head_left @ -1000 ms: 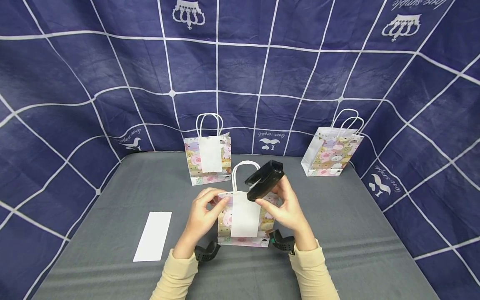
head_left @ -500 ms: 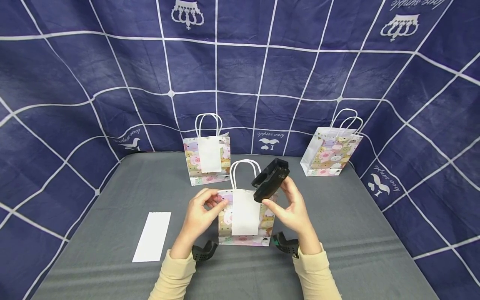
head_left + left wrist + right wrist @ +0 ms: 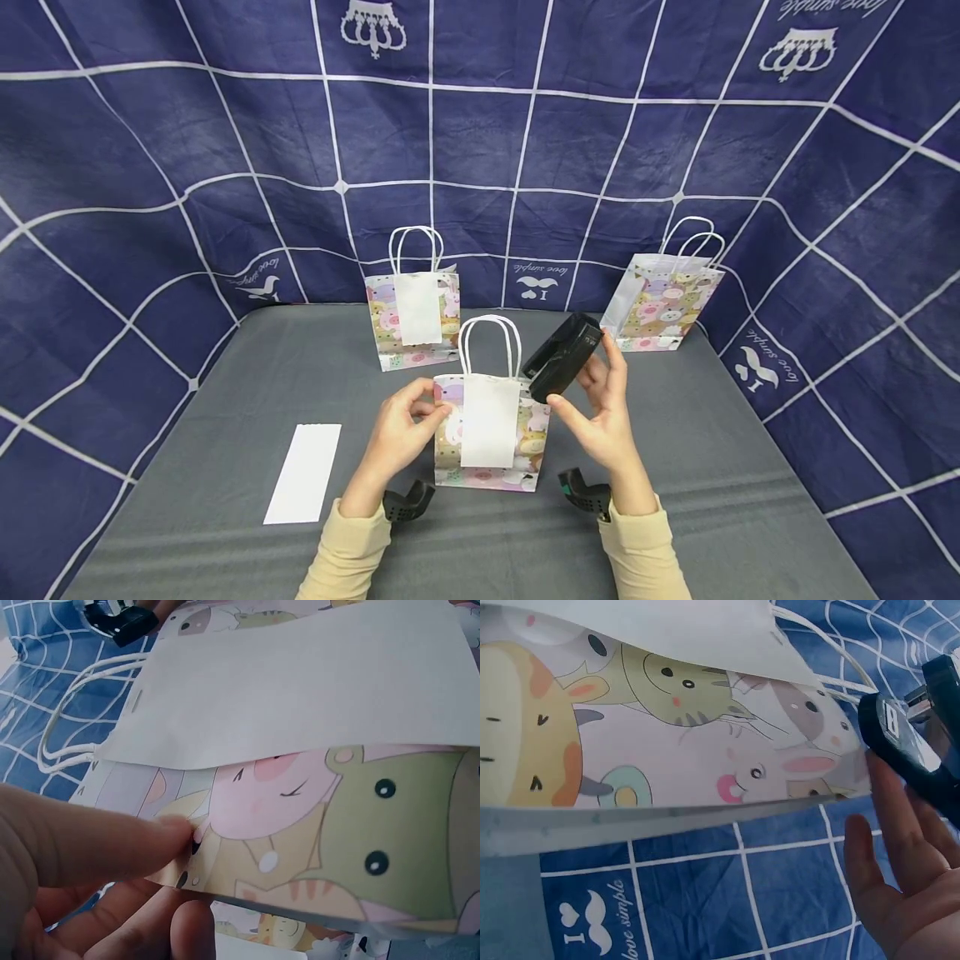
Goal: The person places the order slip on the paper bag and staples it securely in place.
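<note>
"How was the grip of the left hand?"
"It pinched the patterned bag by one edge."
"And the right hand?"
"Its grip held a black stapler near the bag's top corner."
"Where was the bag?"
"It stood upright on the surface."

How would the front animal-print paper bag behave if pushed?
The paper bag is probably light and easily creased: its walls look thin. It may shift less where the left hand pinches it. The white paper tag may flap: its staple shows near the top.
</note>
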`<action>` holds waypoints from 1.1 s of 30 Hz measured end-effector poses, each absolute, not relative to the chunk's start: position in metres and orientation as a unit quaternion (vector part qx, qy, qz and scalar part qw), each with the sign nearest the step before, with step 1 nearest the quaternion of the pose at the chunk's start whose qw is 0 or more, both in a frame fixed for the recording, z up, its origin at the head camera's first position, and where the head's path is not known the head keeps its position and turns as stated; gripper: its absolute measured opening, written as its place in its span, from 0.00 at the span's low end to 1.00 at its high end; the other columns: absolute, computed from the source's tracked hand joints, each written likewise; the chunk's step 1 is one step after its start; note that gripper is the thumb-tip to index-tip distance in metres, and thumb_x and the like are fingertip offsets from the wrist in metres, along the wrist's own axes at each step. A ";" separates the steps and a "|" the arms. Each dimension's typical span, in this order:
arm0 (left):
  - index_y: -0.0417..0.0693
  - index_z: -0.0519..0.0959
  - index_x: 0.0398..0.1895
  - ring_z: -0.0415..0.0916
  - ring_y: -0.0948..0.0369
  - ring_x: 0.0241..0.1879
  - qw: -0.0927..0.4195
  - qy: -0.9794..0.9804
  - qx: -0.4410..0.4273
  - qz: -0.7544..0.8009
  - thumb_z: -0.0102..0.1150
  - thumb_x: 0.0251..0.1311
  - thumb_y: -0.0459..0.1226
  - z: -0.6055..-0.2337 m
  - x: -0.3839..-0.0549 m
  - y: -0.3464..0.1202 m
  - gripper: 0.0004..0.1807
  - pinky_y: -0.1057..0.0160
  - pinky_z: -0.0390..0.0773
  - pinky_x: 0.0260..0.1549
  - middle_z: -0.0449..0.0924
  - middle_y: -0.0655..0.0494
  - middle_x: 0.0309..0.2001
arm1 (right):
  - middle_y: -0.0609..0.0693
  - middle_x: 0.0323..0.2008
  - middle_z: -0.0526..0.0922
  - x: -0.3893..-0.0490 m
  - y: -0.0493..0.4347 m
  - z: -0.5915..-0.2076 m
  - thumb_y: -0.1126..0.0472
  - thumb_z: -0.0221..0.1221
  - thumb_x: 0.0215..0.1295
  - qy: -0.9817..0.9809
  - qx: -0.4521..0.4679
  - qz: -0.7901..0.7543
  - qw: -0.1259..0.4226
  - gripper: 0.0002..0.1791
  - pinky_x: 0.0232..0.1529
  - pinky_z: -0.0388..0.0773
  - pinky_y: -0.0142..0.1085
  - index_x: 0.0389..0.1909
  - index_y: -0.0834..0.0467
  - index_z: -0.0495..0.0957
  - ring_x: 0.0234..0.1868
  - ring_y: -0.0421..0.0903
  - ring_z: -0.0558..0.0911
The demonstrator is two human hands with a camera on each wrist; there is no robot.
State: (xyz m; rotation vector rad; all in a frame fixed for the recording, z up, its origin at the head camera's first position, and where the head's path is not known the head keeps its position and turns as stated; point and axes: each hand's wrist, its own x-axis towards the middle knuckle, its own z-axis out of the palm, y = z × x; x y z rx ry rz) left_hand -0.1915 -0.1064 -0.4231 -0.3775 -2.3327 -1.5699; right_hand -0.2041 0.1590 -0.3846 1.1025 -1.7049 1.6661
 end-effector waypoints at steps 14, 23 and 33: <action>0.32 0.76 0.37 0.79 0.48 0.39 0.172 -0.771 -0.127 -0.600 0.60 0.55 0.23 -0.422 -0.195 -0.099 0.06 0.62 0.79 0.39 0.80 0.42 0.36 | 0.65 0.65 0.58 -0.201 0.182 -0.390 0.71 0.60 0.60 -0.638 0.382 0.624 0.240 0.45 0.54 0.71 0.35 0.70 0.64 0.41 0.56 0.50 0.75; 0.28 0.76 0.40 0.80 0.52 0.37 0.161 -0.742 -0.082 -0.646 0.61 0.55 0.24 -0.429 -0.202 -0.094 0.10 0.71 0.77 0.36 0.81 0.37 0.35 | 0.60 0.60 0.64 -0.199 0.198 -0.398 0.83 0.60 0.50 -0.669 0.351 0.613 0.233 0.49 0.54 0.70 0.32 0.70 0.66 0.44 0.49 0.45 0.80; 0.21 0.75 0.39 0.80 0.63 0.33 0.165 -0.709 -0.044 -0.684 0.58 0.53 0.19 -0.408 -0.198 -0.086 0.10 0.75 0.76 0.34 0.79 0.29 0.34 | 0.54 0.57 0.67 -0.195 0.216 -0.410 0.84 0.60 0.48 -0.712 0.305 0.594 0.219 0.49 0.52 0.70 0.29 0.70 0.65 0.46 0.46 0.41 0.80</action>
